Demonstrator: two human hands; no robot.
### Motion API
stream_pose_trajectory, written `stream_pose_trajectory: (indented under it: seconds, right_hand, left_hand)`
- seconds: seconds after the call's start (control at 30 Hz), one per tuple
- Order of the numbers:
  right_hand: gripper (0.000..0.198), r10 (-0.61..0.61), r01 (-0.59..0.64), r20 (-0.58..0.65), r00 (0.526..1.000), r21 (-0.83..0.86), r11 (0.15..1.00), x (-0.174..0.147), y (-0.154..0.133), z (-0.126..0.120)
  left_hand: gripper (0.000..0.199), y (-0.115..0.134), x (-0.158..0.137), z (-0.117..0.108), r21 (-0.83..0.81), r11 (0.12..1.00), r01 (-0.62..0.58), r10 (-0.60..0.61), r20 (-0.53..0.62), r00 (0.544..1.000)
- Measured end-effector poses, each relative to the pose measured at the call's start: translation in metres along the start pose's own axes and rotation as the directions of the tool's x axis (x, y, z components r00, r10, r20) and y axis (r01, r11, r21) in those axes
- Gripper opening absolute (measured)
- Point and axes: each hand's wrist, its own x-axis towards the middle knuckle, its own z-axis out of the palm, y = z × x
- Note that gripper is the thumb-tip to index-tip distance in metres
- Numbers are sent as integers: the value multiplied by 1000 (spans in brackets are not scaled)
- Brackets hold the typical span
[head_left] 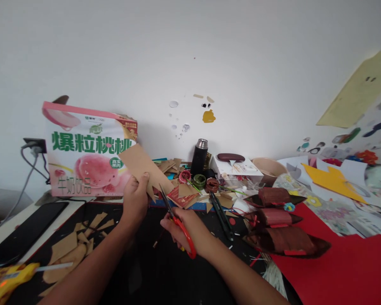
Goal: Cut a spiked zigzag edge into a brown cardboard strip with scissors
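My left hand (pixel 136 198) pinches a piece of brown cardboard (pixel 146 166), thumb on its near face, holding it up off the black mat (pixel 136 271). The cardboard's lower edge is notched, with a pointed strip hanging down. My right hand (pixel 184 226) is closed on red-handled scissors (pixel 186 237). Their dark blades point up and away, and the tips are at the cardboard's lower right part. I cannot tell whether the blades are touching it. Cardboard scraps (pixel 71 250) lie on the mat left of my left forearm.
A large drink carton (pixel 89 152) stands at the back left, beside a phone (pixel 27 231). Behind my hands are a black thermos (pixel 199 157), tape rolls and scraps. Several small brown boat models (pixel 288 241) sit on the right, near red paper (pixel 343 267). A dark pen-like tool (pixel 221 216) lies between.
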Motion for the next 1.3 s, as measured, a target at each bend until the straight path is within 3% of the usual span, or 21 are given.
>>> stream_pose_trajectory:
  seconds: [0.13,0.3,0.57,0.77,1.07,1.3]
  right_hand:
    - [32,14,-14,-1,1000,24,1000,2,4,1]
    - [32,1,-2,4,1000,28,1000,2,8,2]
    - [37,6,-6,3,1000,72,997,1,5,0]
    - [35,10,-11,15,1000,78,997,1,6,0]
    - [34,21,-22,26,999,67,997,2,4,1]
    - [32,-1,0,18,1000,51,999,1,5,1]
  left_hand:
    - [32,0,8,-1,-113,994,-9,-1,-94,996]
    - [31,-1,14,-3,-186,983,-4,-13,-88,996]
    - [33,0,9,-6,-29,999,-30,30,10,999]
    - [34,-1,11,-7,-45,997,-64,62,-54,997]
    - [29,-2,7,-8,2,999,-54,54,-3,999]
    - [28,-1,8,-5,-86,996,-11,9,-27,1000]
